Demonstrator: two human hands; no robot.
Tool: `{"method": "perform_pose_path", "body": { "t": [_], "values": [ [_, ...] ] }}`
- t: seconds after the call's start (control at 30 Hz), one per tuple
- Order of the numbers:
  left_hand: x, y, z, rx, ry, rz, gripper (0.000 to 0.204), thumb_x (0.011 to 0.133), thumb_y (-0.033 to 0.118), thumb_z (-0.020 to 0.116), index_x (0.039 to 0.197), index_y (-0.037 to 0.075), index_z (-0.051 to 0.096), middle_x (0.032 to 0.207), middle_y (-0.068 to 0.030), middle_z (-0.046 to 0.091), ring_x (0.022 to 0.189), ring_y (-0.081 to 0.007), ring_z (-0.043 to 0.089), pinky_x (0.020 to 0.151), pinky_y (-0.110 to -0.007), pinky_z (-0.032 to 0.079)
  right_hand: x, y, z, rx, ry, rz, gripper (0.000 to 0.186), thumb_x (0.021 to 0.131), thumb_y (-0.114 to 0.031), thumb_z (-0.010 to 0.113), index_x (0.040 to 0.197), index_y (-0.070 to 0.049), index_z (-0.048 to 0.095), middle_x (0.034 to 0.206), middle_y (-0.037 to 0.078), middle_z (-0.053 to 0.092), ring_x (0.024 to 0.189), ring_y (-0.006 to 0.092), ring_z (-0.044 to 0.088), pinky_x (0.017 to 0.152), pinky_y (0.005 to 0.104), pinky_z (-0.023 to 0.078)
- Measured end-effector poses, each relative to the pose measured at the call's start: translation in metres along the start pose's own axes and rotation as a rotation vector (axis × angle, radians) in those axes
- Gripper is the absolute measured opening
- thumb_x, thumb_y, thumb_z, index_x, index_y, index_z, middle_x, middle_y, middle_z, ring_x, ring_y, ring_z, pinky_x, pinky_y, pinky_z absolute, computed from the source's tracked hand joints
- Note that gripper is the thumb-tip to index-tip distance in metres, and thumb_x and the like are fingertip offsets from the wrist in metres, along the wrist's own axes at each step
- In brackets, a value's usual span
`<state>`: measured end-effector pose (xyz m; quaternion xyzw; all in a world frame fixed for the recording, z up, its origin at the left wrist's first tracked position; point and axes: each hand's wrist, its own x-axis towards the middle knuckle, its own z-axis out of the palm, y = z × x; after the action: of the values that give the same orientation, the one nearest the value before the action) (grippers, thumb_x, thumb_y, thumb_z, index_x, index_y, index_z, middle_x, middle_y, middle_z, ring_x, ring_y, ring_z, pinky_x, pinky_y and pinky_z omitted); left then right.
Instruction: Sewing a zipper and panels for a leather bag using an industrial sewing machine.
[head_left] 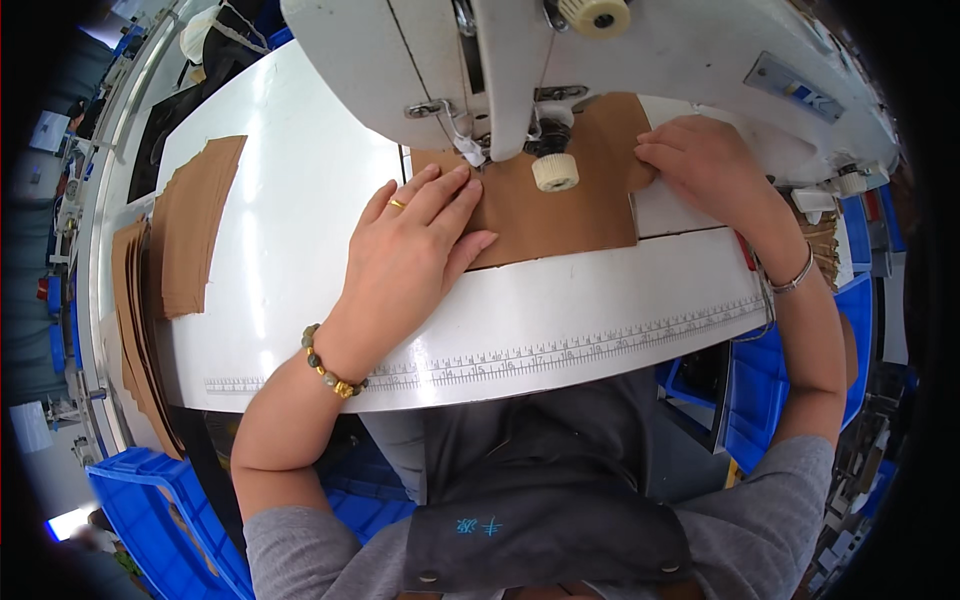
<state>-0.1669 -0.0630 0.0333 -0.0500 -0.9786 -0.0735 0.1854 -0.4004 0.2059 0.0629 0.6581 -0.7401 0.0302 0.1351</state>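
Note:
A flat brown piece of fabric or leather (560, 215) lies on the white sewing table, partly under the head of a sewing machine (640, 60). My left hand (415, 230) rests on its left edge, fingers stretched out and slightly spread, the fingertips close to the presser foot (472, 150). A gold ring sits on one finger. At the piece's right edge, my right hand (695, 160) has its fingers drawn together on the brown material, seemingly pinching it. The needle itself is too small to make out behind the foot.
A stack of brown pieces (200, 230) lies on the table's left, with more pieces (135, 320) hanging over that side. A printed ruler scale (540, 352) follows the near edge. Blue crates (165, 515) stand low at the left and right (755, 385).

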Motion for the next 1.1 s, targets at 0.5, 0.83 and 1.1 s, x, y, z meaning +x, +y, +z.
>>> {"method": "perform_pose_path", "body": {
  "t": [0.5,0.83,1.1],
  "values": [
    [-0.001,-0.005,-0.010,-0.151,-0.016,-0.001,0.063,0.084,0.049,0.080,0.123,0.001,0.074,0.129,-0.0118,0.073,0.126,-0.0349,0.065,0.104,-0.044,0.053,0.033,-0.183,-0.003,0.321,0.095,-0.318,0.014,0.071,-0.018,0.067,0.072,-0.005,0.064,0.069,0.003,0.050,0.065,0.0164,0.054,0.053,0.0307,0.048],
    [-0.001,-0.007,-0.009,-0.127,-0.079,0.032,0.079,0.073,0.053,0.086,0.129,-0.001,0.072,0.135,-0.0148,0.070,0.133,-0.0366,0.062,0.110,-0.045,0.050,0.047,-0.118,0.016,0.366,0.184,0.022,0.023,0.091,-0.030,0.072,0.091,-0.007,0.073,0.097,0.007,0.068,0.089,0.0250,0.069,0.071,0.0380,0.057],
    [0.002,-0.002,-0.009,-0.135,-0.076,0.012,0.081,0.070,0.052,0.088,0.129,-0.002,0.072,0.135,-0.0180,0.070,0.133,-0.0365,0.062,0.110,-0.044,0.051,0.051,-0.108,0.033,0.247,0.262,0.056,0.048,0.077,-0.036,0.085,0.112,-0.005,0.078,0.110,0.008,0.070,0.104,0.0246,0.067,0.094,0.0370,0.052]
  ]
}}
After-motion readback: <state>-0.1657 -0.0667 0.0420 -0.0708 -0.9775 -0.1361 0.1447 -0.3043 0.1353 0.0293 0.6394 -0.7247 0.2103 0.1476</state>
